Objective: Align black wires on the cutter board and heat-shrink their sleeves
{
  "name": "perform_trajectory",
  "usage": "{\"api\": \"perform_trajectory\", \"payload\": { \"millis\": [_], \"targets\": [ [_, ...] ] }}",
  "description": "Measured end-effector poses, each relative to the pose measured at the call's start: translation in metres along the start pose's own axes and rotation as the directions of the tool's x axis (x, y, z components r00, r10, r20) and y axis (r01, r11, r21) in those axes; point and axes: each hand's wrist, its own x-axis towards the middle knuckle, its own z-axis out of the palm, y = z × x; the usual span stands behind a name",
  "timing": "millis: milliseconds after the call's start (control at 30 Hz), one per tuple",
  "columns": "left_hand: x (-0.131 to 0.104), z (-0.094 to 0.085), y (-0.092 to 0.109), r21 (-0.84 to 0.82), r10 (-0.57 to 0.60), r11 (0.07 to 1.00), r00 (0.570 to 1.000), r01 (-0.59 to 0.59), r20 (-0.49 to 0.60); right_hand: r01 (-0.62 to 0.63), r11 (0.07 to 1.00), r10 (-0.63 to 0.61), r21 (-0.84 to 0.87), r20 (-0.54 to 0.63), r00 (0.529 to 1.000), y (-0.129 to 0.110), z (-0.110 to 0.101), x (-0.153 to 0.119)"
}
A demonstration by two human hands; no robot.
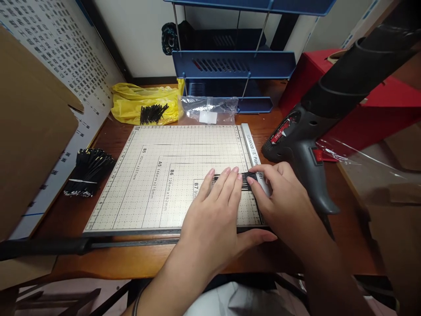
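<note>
A paper cutter board (131, 193) with grid lines lies on the wooden table. Several thin black strands (244, 181) are side by side on its right part, reaching the metal edge strip (251, 147). My left hand (215, 213) lies flat over them, its fingers stretched out together and its thumb apart. At the right ends of the strands, my right hand (279, 193) has its thumb and index finger closed on them. The cutter's arm with a black handle (46, 248) runs along the board's near edge.
A tied bundle of black strands (87, 171) is left of the board. Behind it are a yellow bag (128, 103) with short black pieces (153, 113), a clear bag (192, 105) and a blue rack (233, 63). A black and grey tool (296, 131) and a red box (302, 74) stand right.
</note>
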Motion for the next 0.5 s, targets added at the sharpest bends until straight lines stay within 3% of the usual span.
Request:
{"api": "perform_trajectory", "payload": {
  "millis": [367,500],
  "targets": [
    [-0.001,0.001,0.001,0.004,-0.01,1.0,1.0,0.01,-0.025,0.004,0.998,-0.001,0.061,-0.052,0.999,0.001,0.0,0.0],
    [-0.001,0.001,0.0,0.005,-0.012,1.0,1.0,0.012,-0.019,-0.048,0.99,0.058,0.133,-0.074,0.996,-0.002,-0.005,0.01]
  ]
}}
